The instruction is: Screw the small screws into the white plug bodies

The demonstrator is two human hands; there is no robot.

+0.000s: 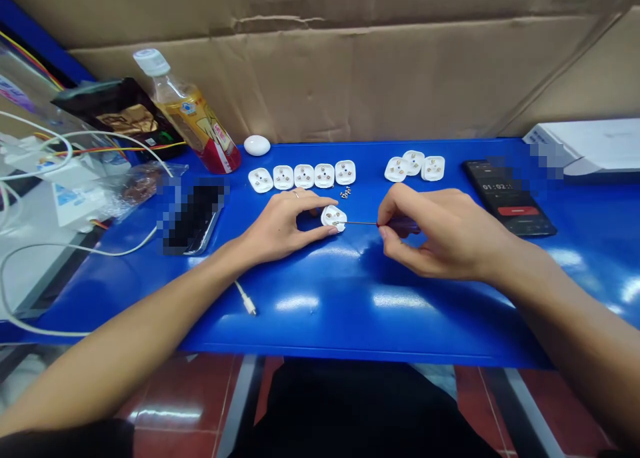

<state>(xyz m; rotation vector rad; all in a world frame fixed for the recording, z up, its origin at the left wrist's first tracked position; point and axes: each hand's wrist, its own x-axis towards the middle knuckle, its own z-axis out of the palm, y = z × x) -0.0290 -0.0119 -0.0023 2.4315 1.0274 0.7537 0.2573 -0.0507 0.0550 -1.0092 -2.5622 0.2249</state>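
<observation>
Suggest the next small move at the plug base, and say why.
Probably turn the screwdriver a little, its tip seated at the white plug base, while the left hand keeps the base steady. The right hand has the thin shaft reaching the base, the left fingers bracket the base, and small screws lie nearby.

Sitting on the blue surface [320,311], held between left-hand fingers [320,203], a small white three-pin plug body [333,217], brass bits kinda showing on its upper face and no cover on it as far as visible. Poking in from the right, a slim steel-shafted screwdriver [360,223], tip touching the plug near its right edge, shaft running pretty much level. Dark handle [403,226] tucked into right-hand fingers [390,201], exact colour hard to make out.
</observation>
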